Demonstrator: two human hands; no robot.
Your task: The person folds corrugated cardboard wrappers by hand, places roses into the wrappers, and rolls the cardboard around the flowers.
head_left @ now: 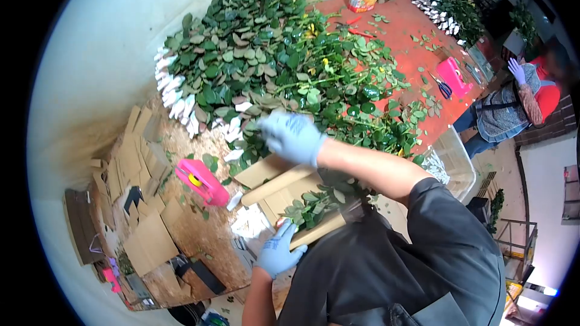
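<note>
My left hand [279, 252], in a pale blue glove, rests against the near end of a padded wooden rail [321, 230]. Its thumb and fingers look apart. Beside it, a small bunch of leafy stems [314, 206] lies between two rails over a sheet of cardboard [279, 204]. My right hand [293, 137], gloved alike, is blurred by motion above the near edge of a large heap of leafy stems [254, 54]; its fingers are smeared. White-wrapped flower heads [175, 99] line the left side of that heap.
A pink tape dispenser [202, 182] and cut cardboard pieces [148, 241] occupy the table at left. Pliers [356, 28], scissors [444, 87] and another pink dispenser [454, 77] lie on the red tabletop [417, 54]. A clear bin [462, 166] stands right; a co-worker [510, 102] is beyond.
</note>
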